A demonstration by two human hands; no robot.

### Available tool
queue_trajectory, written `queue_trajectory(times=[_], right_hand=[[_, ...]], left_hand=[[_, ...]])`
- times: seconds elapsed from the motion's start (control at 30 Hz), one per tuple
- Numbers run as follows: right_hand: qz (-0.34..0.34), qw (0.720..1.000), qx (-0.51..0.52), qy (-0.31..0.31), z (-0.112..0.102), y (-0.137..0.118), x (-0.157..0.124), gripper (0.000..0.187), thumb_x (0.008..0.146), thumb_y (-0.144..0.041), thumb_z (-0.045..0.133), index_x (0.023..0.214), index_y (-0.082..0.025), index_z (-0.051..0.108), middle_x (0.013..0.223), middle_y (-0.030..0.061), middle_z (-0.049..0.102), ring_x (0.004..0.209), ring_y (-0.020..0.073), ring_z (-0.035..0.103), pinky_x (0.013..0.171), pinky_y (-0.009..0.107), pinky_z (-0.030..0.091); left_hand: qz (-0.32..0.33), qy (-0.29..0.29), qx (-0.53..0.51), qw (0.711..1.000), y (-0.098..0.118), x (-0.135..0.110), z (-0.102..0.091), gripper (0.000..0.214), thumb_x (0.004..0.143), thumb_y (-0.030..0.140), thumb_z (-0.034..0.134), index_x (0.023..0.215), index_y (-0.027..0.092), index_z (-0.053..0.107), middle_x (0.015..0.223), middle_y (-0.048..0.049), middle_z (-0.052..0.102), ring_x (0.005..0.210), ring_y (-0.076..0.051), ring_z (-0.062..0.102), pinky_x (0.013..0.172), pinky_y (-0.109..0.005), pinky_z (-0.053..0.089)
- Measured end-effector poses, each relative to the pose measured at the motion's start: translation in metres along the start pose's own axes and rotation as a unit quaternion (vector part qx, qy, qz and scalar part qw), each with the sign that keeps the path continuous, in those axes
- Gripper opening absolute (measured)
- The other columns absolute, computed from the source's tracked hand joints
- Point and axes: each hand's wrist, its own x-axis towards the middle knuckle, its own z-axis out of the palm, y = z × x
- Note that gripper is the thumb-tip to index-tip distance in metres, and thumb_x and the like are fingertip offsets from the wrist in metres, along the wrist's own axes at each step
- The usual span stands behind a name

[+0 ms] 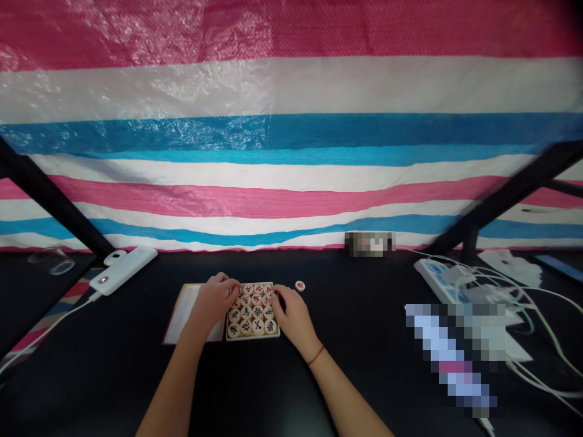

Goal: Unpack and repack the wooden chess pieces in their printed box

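A shallow white box (253, 337) lies on the black table, filled with rows of round Chinese chess pieces (258, 327). Red characters mark the far rows, black ones the near rows. My left hand (217, 295) reaches over the far left corner, its thumb and fingers bent together on the pieces there; whatever is between the fingertips is hidden. At the right rim, my right hand (292, 312) touches the corner, with a gap between thumb and curved fingers. One loose red-marked chess piece (299, 286) rests just beyond my right hand. The box's lid (181, 321) lies left, partly under my left forearm.
A white power bank (124, 271) with a cable lies at the far left, near a clear glass (58, 263). On the right are a power strip (437, 279), tangled white cables and a pixelated object (449, 358). Striped sheeting (291, 139) hangs behind the table.
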Motion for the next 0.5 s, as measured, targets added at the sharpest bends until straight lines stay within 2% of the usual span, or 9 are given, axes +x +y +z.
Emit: queue_trajectory(times=[0.2, 0.5], right_hand=[[0.032, 0.999, 0.021, -0.028, 0.0, 0.003, 0.0, 0.026, 0.089, -0.016, 0.041, 0.105, -0.019, 0.062, 0.084, 0.0037, 0.068, 0.079, 0.0174, 0.064, 0.074, 0.026, 0.045], [0.043, 0.998, 0.025, -0.03, 0.0, 0.002, 0.0, 0.027, 0.087, -0.016, 0.041, 0.106, -0.018, 0.06, 0.085, 0.004, 0.069, 0.077, 0.0171, 0.064, 0.074, 0.026, 0.044]], left_hand=[[-0.004, -0.003, 0.02, 1.0, 0.006, 0.001, 0.007, 0.029, 0.09, 0.026, 0.046, 0.094, 0.018, 0.073, 0.09, -0.0081, 0.061, 0.084, -0.019, 0.059, 0.081, -0.031, 0.045], [-0.034, -0.008, 0.077, 0.996, 0.019, 0.0, 0.006, 0.029, 0.091, 0.029, 0.045, 0.093, 0.02, 0.073, 0.093, -0.0084, 0.062, 0.086, -0.022, 0.056, 0.077, -0.032, 0.042]])
